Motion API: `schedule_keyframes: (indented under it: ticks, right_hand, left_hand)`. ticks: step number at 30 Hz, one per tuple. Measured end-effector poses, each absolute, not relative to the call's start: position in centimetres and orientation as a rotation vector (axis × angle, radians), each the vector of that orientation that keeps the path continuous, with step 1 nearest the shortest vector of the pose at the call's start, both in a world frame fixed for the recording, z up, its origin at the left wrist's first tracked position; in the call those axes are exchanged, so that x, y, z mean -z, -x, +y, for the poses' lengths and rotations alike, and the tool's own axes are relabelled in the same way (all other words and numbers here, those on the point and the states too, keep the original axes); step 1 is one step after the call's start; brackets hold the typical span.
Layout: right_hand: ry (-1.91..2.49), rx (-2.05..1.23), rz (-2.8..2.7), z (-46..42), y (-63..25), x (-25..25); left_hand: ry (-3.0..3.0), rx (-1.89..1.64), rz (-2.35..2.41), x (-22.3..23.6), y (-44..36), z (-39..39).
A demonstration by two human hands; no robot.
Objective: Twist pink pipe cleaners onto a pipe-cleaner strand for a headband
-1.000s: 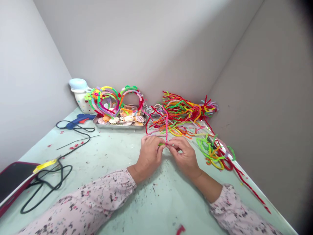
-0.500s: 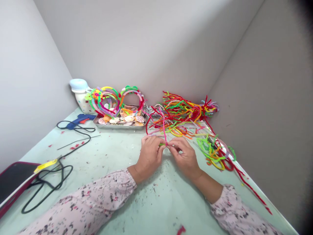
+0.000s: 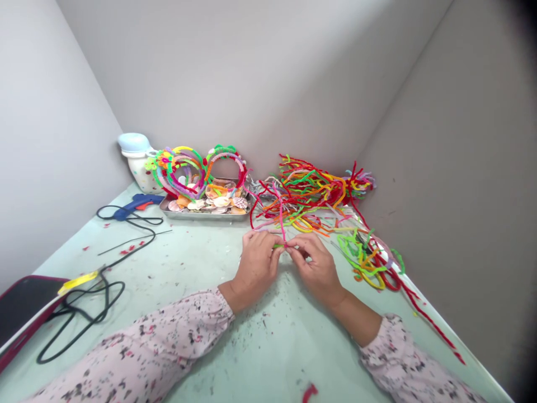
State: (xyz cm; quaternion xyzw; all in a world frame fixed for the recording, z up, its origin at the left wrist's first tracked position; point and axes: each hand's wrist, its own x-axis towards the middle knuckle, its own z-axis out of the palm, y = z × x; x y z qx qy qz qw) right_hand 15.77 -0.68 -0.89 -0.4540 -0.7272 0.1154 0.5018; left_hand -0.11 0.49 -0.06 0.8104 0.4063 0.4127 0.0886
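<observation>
1. The left hand (image 3: 257, 266) is curled nearly shut, and a green pipe cleaner (image 3: 277, 246) is pinched in its fingers.
2. The right hand (image 3: 314, 268) is curled in the same way, right up against the left. A pink pipe cleaner (image 3: 282, 215) is held at the spot where it meets the green one, sticking up and away from the person. Which hand has the pink can't really be told, since the fingers cover that bit.
3. Both hands are kept over a pale green surface (image 3: 201, 263) dotted with bits of fluff and scraps.
4. A big pile of loose pipe cleaners (image 3: 310, 190) is heaped just past the hands, in the corner on the right.
5. A metal tray (image 3: 205, 217) of shells (image 3: 221, 201) is set to the left of the pile, with heart-shaped pipe-cleaner frames (image 3: 184, 170) propped on it.
6. A glue gun (image 3: 134, 205) with a black cord (image 3: 138, 248) is left further left, near a white jar (image 3: 140, 170) with a blue lid.
7. A red-cased phone (image 3: 25, 313) is lying at the bottom left corner, under the cord.
</observation>
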Motion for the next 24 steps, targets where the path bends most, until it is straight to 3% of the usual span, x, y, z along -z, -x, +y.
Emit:
schedule_keyframes:
  ticks: [24]
  right_hand:
    - [1.101,-0.283,-1.814,-0.47,-15.94,0.99]
  left_hand:
    - [-2.422,-1.204,1.219,0.15,0.16,0.52]
